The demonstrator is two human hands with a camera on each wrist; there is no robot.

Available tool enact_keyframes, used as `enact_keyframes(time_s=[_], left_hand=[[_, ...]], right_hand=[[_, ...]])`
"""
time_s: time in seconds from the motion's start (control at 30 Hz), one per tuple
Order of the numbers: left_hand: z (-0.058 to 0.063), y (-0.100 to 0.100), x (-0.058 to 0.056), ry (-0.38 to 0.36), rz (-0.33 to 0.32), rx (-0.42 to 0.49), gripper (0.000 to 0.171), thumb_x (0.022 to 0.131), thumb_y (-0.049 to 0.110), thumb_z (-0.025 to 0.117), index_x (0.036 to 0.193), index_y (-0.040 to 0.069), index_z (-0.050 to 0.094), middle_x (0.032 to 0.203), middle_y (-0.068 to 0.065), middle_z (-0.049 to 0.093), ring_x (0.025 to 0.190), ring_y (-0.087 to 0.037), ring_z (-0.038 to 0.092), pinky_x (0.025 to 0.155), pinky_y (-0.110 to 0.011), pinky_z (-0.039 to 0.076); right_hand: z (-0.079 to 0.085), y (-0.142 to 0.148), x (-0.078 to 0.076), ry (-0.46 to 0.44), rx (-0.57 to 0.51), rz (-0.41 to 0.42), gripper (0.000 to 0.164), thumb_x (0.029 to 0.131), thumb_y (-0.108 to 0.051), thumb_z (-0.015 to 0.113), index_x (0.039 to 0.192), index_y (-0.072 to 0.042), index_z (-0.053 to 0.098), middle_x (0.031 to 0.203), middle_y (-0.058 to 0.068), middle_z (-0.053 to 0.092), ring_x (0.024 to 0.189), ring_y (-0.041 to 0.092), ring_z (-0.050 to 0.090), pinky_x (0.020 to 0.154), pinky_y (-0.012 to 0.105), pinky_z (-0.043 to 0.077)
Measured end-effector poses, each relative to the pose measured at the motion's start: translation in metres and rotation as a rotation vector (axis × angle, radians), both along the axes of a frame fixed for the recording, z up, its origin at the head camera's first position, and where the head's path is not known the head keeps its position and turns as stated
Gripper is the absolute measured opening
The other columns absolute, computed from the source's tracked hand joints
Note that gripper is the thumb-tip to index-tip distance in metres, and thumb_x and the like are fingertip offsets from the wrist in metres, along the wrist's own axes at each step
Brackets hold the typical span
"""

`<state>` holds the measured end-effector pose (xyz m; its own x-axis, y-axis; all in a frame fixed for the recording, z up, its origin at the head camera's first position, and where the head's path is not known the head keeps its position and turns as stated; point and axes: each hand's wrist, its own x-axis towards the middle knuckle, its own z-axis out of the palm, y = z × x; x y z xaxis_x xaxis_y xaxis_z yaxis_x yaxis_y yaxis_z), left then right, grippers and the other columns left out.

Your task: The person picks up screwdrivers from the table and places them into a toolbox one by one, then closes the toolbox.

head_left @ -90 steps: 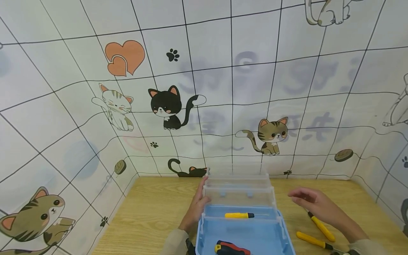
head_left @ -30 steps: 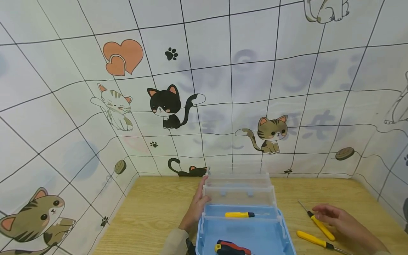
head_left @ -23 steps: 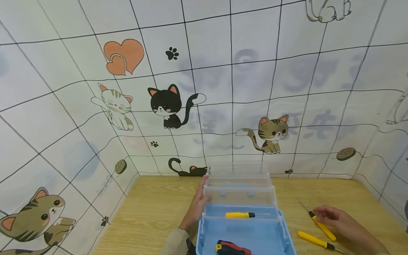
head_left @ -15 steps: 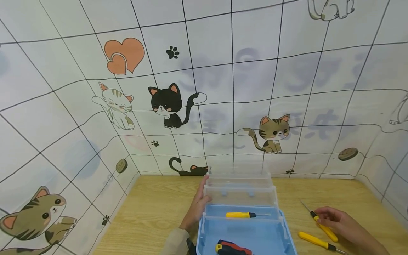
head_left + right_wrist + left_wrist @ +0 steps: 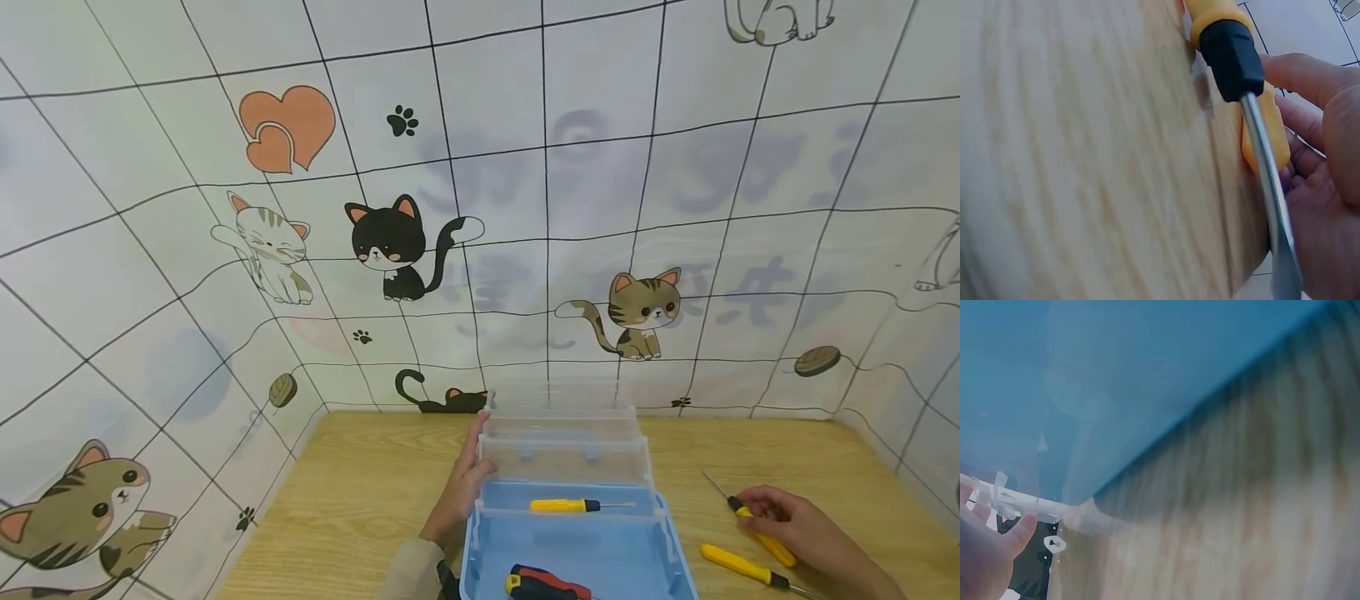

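Observation:
A light blue plastic toolbox (image 5: 570, 546) with its clear lid (image 5: 562, 462) raised stands at the front of the table. My left hand (image 5: 455, 497) holds the lid's left edge, thumb in front and fingers behind. Inside the box lie a yellow-handled screwdriver (image 5: 566, 506) and a red-and-black-handled tool (image 5: 546, 583), its far end out of view. Right of the box, my right hand (image 5: 798, 527) pinches the yellow handle of a second screwdriver, its shaft (image 5: 715, 485) pointing toward the back wall. A third yellow screwdriver (image 5: 735, 562) lies nearer, its shaft large across the right wrist view.
The wood-grain table (image 5: 360, 500) extends to both sides of the box. A white cloth wall (image 5: 495, 183) printed with cats and grid lines closes off the back and sides. The raised lid leans back close to that wall.
My right hand has moved from above the table, right of the lid, down and right to the second screwdriver, its fingers closing on the handle. My left hand and the box stay in place.

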<state>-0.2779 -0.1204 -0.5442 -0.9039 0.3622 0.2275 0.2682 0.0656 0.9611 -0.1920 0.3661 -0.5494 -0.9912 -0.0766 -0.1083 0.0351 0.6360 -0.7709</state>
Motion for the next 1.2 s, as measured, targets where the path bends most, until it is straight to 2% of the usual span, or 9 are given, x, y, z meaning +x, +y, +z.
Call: enact_keyframes(time_s=[0.3, 0.47, 0.57, 0.8, 1.2], left_hand=[[0.0012, -0.0013, -0.0005, -0.017, -0.022, 0.007, 0.078, 0.094, 0.000, 0.038, 0.157, 0.038, 0.011, 0.165, -0.001, 0.010, 0.147, -0.036, 0.021, 0.110, -0.071, 0.021], [0.0012, -0.0011, -0.0011, -0.030, -0.017, 0.008, 0.078, 0.095, 0.000, 0.038, 0.158, 0.036, 0.010, 0.165, -0.001, 0.009, 0.147, -0.036, 0.019, 0.110, -0.071, 0.020], [0.0012, -0.0006, -0.0003, -0.024, -0.006, 0.001, 0.078, 0.094, 0.001, 0.038, 0.157, 0.039, 0.012, 0.164, 0.003, 0.010, 0.147, -0.035, 0.019, 0.110, -0.071, 0.020], [0.0061, 0.0008, 0.0038, -0.035, -0.009, 0.021, 0.081, 0.092, 0.000, 0.038, 0.155, 0.045, 0.014, 0.163, 0.001, 0.012, 0.145, -0.034, 0.022, 0.111, -0.068, 0.021], [0.0057, 0.0007, 0.0046, -0.030, -0.008, 0.012, 0.080, 0.092, 0.001, 0.038, 0.155, 0.045, 0.014, 0.163, 0.001, 0.011, 0.146, -0.035, 0.021, 0.110, -0.071, 0.019]], right_hand=[[-0.0005, 0.0002, 0.0012, 0.024, -0.029, 0.033, 0.042, 0.089, -0.021, 0.071, 0.120, 0.006, 0.061, 0.088, 0.003, 0.052, 0.073, 0.006, 0.044, 0.062, 0.024, 0.041], [-0.0014, -0.0008, 0.0002, 0.006, -0.004, 0.006, 0.042, 0.088, -0.022, 0.072, 0.120, 0.004, 0.061, 0.089, 0.004, 0.052, 0.074, 0.007, 0.043, 0.062, 0.024, 0.040], [-0.0020, -0.0019, 0.0004, 0.013, 0.009, -0.001, 0.042, 0.087, -0.022, 0.073, 0.119, 0.004, 0.062, 0.088, 0.005, 0.051, 0.074, 0.007, 0.043, 0.062, 0.024, 0.040], [-0.0049, -0.0016, 0.0001, 0.049, 0.042, 0.018, 0.039, 0.087, -0.019, 0.073, 0.117, 0.003, 0.062, 0.087, 0.004, 0.052, 0.073, 0.006, 0.043, 0.061, 0.024, 0.040], [-0.0059, -0.0046, 0.0006, 0.066, 0.083, -0.006, 0.031, 0.091, -0.016, 0.068, 0.116, 0.002, 0.064, 0.085, 0.003, 0.050, 0.071, 0.006, 0.042, 0.060, 0.024, 0.038]])
